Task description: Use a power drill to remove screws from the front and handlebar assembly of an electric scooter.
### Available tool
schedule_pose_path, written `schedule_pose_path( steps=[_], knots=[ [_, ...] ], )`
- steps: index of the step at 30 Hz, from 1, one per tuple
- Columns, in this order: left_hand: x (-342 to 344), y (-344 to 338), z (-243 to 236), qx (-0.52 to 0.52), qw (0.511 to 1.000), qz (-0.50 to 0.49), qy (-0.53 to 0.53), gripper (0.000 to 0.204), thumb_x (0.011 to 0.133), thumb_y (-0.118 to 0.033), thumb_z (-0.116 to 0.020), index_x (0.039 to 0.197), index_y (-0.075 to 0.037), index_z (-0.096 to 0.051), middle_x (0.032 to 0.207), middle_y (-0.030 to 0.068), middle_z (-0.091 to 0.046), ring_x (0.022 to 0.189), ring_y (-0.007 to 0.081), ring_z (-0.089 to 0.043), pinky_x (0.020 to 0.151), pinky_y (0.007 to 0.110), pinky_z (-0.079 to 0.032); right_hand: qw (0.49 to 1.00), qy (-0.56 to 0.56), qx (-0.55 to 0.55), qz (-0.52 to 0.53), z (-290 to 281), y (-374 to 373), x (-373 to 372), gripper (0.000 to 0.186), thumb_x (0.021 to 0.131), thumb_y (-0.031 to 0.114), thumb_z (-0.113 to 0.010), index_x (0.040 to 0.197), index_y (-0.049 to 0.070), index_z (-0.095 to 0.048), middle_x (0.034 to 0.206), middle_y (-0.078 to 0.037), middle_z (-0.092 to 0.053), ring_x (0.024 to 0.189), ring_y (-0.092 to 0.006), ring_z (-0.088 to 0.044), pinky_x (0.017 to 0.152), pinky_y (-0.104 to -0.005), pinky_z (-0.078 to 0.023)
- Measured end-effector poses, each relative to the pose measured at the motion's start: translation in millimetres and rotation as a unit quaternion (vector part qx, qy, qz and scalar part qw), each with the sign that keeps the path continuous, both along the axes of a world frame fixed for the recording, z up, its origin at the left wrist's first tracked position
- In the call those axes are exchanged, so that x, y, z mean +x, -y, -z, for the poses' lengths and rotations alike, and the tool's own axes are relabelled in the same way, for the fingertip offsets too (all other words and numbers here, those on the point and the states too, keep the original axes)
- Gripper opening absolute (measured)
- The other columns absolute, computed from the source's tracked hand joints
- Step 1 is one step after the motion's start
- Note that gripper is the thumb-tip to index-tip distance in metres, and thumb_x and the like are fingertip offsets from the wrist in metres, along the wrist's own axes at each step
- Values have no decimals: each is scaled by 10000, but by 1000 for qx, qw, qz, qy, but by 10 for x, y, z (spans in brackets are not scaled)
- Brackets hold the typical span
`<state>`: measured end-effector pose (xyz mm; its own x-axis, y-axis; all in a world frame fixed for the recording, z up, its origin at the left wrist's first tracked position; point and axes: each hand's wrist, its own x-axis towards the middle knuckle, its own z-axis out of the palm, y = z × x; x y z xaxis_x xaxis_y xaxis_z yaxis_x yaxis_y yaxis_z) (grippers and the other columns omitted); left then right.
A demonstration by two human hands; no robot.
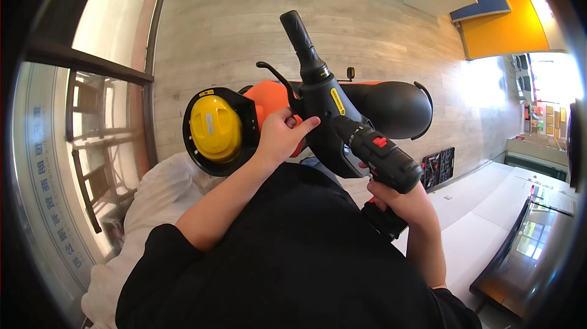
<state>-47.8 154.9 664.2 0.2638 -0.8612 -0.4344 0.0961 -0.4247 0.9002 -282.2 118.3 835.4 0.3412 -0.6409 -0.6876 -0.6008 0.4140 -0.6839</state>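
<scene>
My right hand (391,197) is wrapped round the grip of a black cordless drill (388,161) with a red switch on top. Its chuck points left and reaches the black handlebar cover (327,99) of an orange and black scooter; any bit or screw at its tip is hidden. At the cover's left edge, my left hand (282,136) has its fingers curled round the housing, thumb laid on top. Beyond it are a brake lever (278,75) and a ribbed black handgrip (298,32). Left of my left hand sits a yellow dome-shaped part (215,127) in a black rim.
The scooter's black seat (397,109) extends right of the handlebar. An open tool case (438,167) lies on the right. Further right stands a dark glossy-topped table (520,249). Framed glass panels (110,103) line the left, and a yellow and blue board (507,17) is at far right.
</scene>
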Motion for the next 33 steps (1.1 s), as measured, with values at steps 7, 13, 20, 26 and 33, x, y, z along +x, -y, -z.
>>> schedule_pose_path(
  steps=[7,13,20,26,33],
  knots=[
    [-7,-12,88,-19,999,-7,-30,448,803,-391,-861,787,-30,-596,657,-61,-392,606,67,-367,548,263,-334,999,-8,-11,29,27,-115,24,342,826,-44,-630,1161,21,-633,722,6,-562,540,-72,-529,513,-259,-431],
    [-12,-2,28,1,1000,13,20,424,821,-374,-846,838,-22,-611,679,-59,-403,631,75,-380,582,265,-356,1000,-18,1,25,4,-118,-8,333,862,48,-702,1182,34,-609,701,4,-608,592,-73,-554,552,-273,-463],
    [-9,-7,58,5,1000,15,14,400,831,-361,-839,893,-22,-636,694,-58,-419,647,76,-389,598,260,-362,999,-11,-13,39,-21,-112,91,196,828,-29,-652,1006,28,-592,677,-2,-572,531,-79,-538,495,-264,-427],
    [-16,4,32,5,1000,21,18,389,838,-355,-834,926,-24,-650,689,-59,-412,643,74,-389,596,258,-361,998,-30,-60,-6,22,-161,48,275,831,85,-735,1075,4,-638,816,-71,-678,742,-158,-629,721,-331,-515],
    [-23,4,37,-7,1000,12,15,409,828,-369,-840,914,-23,-640,689,-59,-405,643,78,-388,595,263,-360,993,-44,-107,-37,22,-211,102,304,805,121,-765,1046,-17,-642,894,-148,-702,809,-242,-658,802,-353,-518]
  ],
)
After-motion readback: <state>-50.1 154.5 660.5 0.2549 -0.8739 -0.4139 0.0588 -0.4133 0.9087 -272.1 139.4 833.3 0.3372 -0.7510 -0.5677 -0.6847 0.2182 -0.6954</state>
